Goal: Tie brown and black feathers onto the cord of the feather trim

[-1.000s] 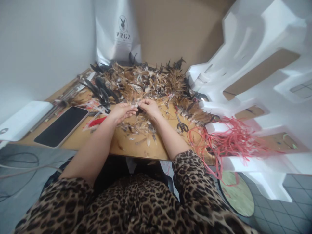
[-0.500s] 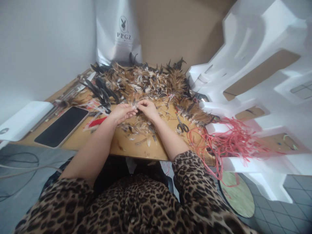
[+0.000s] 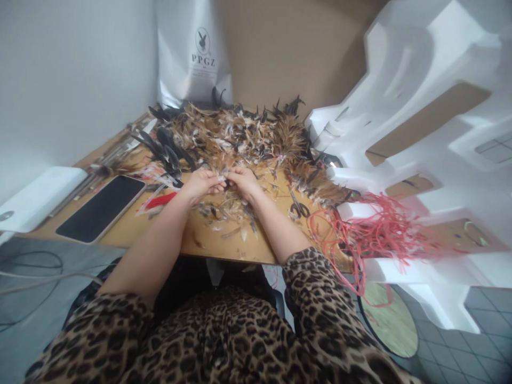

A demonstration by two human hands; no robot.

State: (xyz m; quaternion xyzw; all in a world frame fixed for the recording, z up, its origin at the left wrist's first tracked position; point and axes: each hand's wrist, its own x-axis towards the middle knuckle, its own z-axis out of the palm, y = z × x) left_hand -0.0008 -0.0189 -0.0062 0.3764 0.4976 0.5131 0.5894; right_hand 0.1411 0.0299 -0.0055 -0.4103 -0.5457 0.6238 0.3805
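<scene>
Over the middle of the wooden table (image 3: 240,248), my left hand (image 3: 203,184) pinches the pale base of a small bunch of brown feathers (image 3: 221,161). My right hand (image 3: 242,181) is closed on the same base from the other side, its fingertips close to the left ones. The bunch fans out away from me, and its ends merge with the heap behind. A large heap of brown, black and white feathers (image 3: 240,125) lies just beyond my hands. Loose small feathers (image 3: 228,210) are scattered beneath my wrists.
Black-handled scissors (image 3: 299,207) lie right of my right forearm. Red ribbon strands (image 3: 384,229) tangle over white foam (image 3: 424,138) at the right. Red thread (image 3: 160,200), a phone (image 3: 102,208) and a white device (image 3: 44,197) are at the left. A silver bag (image 3: 194,58) stands behind.
My right fingers have shifted slightly at the feather base, and the right hand sits a little lower. My left hand stays almost in place.
</scene>
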